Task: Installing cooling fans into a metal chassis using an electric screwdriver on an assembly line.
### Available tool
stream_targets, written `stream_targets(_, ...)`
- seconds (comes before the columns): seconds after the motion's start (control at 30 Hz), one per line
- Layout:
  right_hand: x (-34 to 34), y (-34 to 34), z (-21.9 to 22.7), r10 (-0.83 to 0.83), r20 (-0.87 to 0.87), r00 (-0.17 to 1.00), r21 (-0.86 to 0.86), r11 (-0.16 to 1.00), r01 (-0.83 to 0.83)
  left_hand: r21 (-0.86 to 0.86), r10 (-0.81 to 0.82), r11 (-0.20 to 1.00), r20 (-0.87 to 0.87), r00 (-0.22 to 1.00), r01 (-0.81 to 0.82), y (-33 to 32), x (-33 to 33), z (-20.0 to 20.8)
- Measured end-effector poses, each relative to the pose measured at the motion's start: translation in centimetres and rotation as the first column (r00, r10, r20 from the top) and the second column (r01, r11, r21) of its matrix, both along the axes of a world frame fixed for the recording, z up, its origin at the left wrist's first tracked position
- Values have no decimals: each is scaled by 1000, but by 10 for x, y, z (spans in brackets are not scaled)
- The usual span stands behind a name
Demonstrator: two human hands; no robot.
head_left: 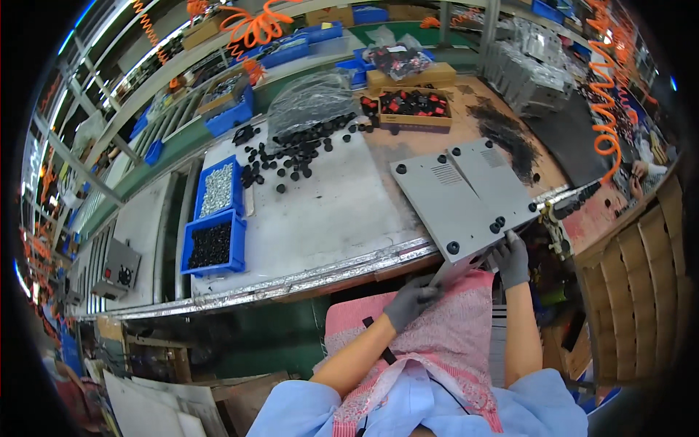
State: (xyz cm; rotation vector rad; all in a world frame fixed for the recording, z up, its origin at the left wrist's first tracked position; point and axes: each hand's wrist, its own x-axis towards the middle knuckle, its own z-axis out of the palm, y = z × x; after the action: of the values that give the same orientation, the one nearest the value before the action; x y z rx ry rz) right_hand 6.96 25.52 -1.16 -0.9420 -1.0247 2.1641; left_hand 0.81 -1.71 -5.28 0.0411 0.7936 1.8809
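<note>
Two light-grey sheet-metal cases, the left case (455, 200) and the right case (497, 178), lie side by side at the table's front edge, vent slots showing. Round black feet, such as a corner foot (453, 247), sit near their corners; two more feet (497, 224) are close together by the near edge. My left hand (411, 302), in a dark grey glove, is closed at the lower corner of the left case, which overhangs my lap. The gloved right hand (512, 261) grips the near edge below those two feet, its fingers partly hidden.
Loose black feet (295, 156) spill from a clear plastic bag (309, 109). Blue bins hold silvery parts (217, 191) and black screws (211, 246). A carton of black-and-red parts (415, 122) stands behind. Stacked metal cases (530, 76) and an orange coiled hose (608, 135) are at right.
</note>
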Motion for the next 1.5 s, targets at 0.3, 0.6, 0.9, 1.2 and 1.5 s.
stream_targets(0.3,-16,5,23,21,5,1000,-3,1000,-21,-247,-57,881,-901,430,-402,-10,5,71)
stream_targets(0.6,1,-34,52,91,-307,947,-86,989,-122,-21,13,721,-999,43,-693,-44,-29,169)
stream_targets(0.9,-56,-77,98,66,328,942,908,253,-334,6,-421,756,-761,-493,-655,-95,-76,249)
stream_targets(1.2,-45,-99,72,75,310,948,939,-177,-294,193,-445,738,-580,-682,-646,-35,-101,217)
stream_targets(1.5,90,-3,156,-322,307,896,836,-359,-415,257,-318,778,-626,-712,-574,-38,-118,207)
